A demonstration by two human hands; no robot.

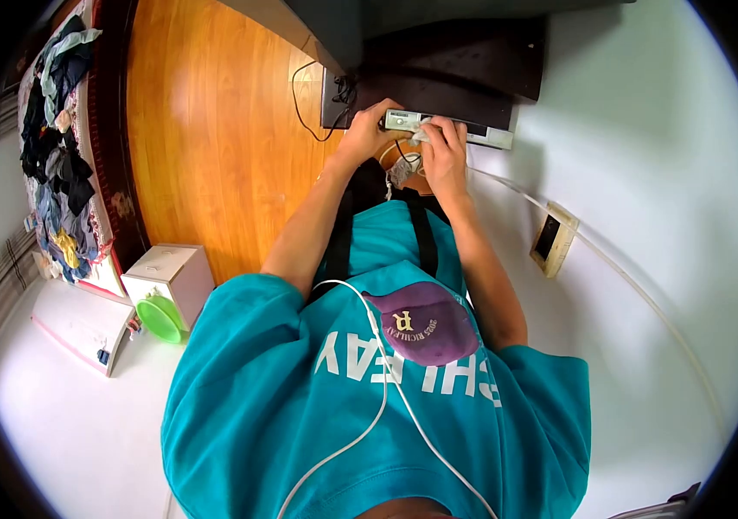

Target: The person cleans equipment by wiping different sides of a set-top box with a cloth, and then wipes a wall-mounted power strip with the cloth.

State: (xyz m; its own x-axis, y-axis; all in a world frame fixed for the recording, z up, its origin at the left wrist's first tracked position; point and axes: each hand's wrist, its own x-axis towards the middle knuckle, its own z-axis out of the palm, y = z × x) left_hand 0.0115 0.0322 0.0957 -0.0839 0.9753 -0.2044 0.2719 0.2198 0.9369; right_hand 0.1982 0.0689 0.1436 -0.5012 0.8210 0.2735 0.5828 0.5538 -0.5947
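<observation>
My left hand (367,137) is closed around the left end of a slim silver-white box (401,119), with a small round button or knob on its face. My right hand (445,157) pinches a crumpled white cloth or tissue (421,135) against the box's front, right of the button. The box lies along the near edge of a dark cabinet top (438,91); its silver strip runs on past my right hand. Below the hands hang a dark cable and a bundle of pale cords (409,163). My fingertips are partly hidden.
A large dark screen-like panel (325,26) stands over the cabinet. Black cable (300,108) loops onto the wooden floor (213,130). On the right wall, a white cord (619,259) passes a wall box (553,240). Clothes (66,164), a white box (170,264) and a green basin (159,320) are left.
</observation>
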